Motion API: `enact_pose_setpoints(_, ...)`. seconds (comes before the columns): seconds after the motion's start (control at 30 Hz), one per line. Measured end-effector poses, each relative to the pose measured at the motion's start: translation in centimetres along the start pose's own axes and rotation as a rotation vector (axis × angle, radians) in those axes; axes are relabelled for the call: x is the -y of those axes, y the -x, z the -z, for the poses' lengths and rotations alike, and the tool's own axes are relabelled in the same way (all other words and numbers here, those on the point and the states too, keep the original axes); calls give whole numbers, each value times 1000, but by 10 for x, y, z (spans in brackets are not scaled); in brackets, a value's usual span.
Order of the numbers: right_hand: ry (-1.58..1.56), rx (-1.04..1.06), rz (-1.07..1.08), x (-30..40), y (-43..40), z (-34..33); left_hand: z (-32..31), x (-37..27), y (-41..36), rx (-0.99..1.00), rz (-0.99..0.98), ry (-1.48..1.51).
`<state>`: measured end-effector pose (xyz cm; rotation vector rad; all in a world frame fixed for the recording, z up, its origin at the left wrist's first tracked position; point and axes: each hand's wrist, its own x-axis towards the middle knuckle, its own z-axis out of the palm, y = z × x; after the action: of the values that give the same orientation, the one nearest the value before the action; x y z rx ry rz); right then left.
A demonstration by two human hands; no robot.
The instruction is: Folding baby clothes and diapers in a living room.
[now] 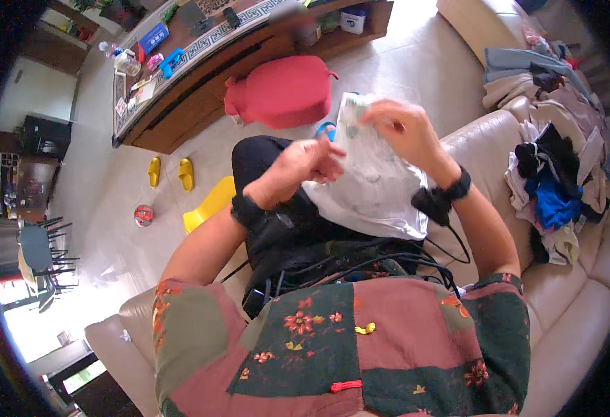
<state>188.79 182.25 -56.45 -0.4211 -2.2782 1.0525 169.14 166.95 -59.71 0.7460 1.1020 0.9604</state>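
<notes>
A clear plastic bag (370, 151) lies over my lap, with white cloth (383, 221) showing at its near end. My left hand (310, 164) is at the bag's left side, fingers bent and blurred. Above the bag's right side is my right hand (404, 130), its thumb and fingertips drawn close together near the bag's far part. Whether either hand pinches the plastic cannot be told. Both wrists wear black bands, and a black device (432, 205) with a cable hangs from the right one.
Loose clothes (552, 177) are heaped on the beige leather sofa (474, 133) to my right. Ahead are a red padded stool (287, 92) and a wooden table (195, 88) bearing small items. Yellow slippers (185, 174), a yellow plastic stool (211, 203) and a red round tin (144, 215) are on the floor.
</notes>
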Motion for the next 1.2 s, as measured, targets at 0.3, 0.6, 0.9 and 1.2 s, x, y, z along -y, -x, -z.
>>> enact_pose_setpoints(0.3,70,185,358,43,43,-20,-25,11,-15,-66,-31,246)
enact_pose_setpoints(0.6,-139,271,305,42,51,-27,-38,26,8,-52,32,388)
enact_pose_setpoints(0.9,-828,80,-942,33,43,-12,-54,13,13,-83,-130,170)
enact_pose_setpoints(1.2,-855,133,-818,18,49,-7,-44,16,21,-32,-131,297)
